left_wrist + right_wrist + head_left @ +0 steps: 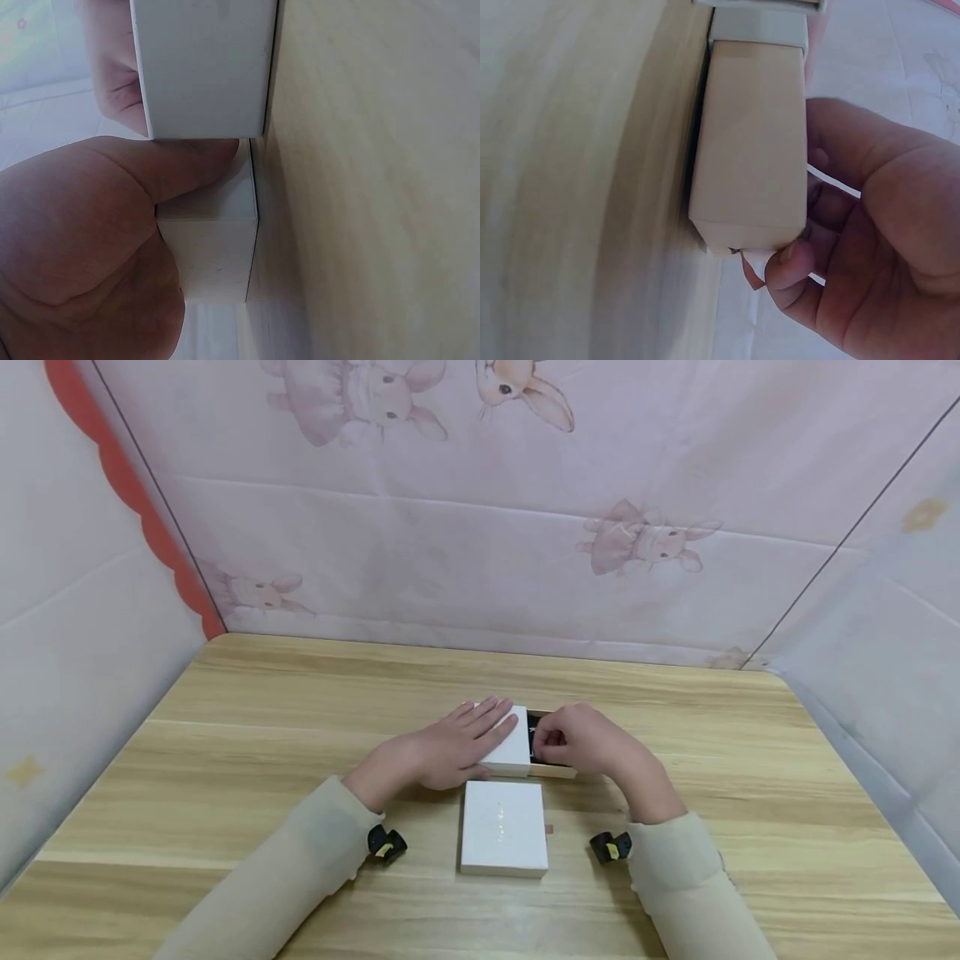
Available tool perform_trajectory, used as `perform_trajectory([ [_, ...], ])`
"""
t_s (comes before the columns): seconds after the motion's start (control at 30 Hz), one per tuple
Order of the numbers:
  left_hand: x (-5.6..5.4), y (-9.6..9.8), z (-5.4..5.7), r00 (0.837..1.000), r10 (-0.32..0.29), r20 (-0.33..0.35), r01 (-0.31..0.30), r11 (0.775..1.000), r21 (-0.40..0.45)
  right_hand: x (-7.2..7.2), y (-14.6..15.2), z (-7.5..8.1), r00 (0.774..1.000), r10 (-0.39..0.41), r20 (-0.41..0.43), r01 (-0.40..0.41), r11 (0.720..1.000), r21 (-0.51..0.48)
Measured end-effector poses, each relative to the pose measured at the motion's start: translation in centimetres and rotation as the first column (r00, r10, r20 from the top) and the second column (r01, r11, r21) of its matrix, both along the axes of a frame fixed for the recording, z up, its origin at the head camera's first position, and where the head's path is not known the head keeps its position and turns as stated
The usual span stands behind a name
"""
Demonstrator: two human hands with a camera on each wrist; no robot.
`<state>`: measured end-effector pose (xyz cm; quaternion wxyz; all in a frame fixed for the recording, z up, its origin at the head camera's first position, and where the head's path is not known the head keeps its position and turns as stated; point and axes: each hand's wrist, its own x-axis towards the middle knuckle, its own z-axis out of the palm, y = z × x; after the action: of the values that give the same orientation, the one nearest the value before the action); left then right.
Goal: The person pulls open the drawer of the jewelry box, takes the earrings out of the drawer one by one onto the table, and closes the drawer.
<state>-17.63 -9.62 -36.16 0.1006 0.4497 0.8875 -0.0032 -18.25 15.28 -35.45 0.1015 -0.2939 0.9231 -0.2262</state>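
A white drawer box (512, 753) lies on the table with its pale inner drawer (553, 772) pulled partly out to the right. My left hand (453, 747) rests flat across its white sleeve, fingers extended. In the left wrist view, the thumb (191, 165) presses the sleeve's near side. Over the drawer, my right hand (591, 739) has its fingers curled down at a black insert (533, 723) with white marks. The fingertips are hidden, so any hold cannot be made out. Beside the little finger in the right wrist view, a pinkish ribbon tab (752, 271) sticks out of the drawer's end.
Nearer to me lies a second white box (504, 839), closed, with gold lettering and a small pink tab (550, 829) on its right. Both stand on a wooden table (300, 693). A rabbit-print curtain (487, 568) rises behind its far edge.
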Motion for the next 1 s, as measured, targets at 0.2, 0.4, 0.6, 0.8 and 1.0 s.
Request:
perform_trajectory([
  [0.2,0.0,0.0,0.0,1.000,-0.002,0.003,0.002,1.000,0.016,-0.1,0.1,0.0,1.000,0.025,0.008,-0.025,1.000,-0.001],
  [0.4,0.0,0.0,-0.1,1.000,-0.005,-0.007,0.005,1.000,0.004,-0.3,0.5,-0.1,0.999,0.050,0.014,-0.050,0.999,-0.018],
  [0.6,0.0,0.0,-0.1,1.000,0.007,0.013,-0.007,1.000,0.006,-0.4,1.0,0.0,0.998,0.047,0.043,-0.045,0.998,-0.047],
  [0.8,-0.1,0.1,0.0,1.000,0.007,0.011,-0.007,1.000,0.009,-0.5,1.9,0.5,0.999,0.016,0.049,-0.013,0.997,-0.080],
  [1.0,0.0,0.1,0.0,1.000,0.003,0.009,-0.003,1.000,0.004,-0.6,2.8,0.9,0.999,-0.020,0.033,0.023,0.995,-0.094],
])
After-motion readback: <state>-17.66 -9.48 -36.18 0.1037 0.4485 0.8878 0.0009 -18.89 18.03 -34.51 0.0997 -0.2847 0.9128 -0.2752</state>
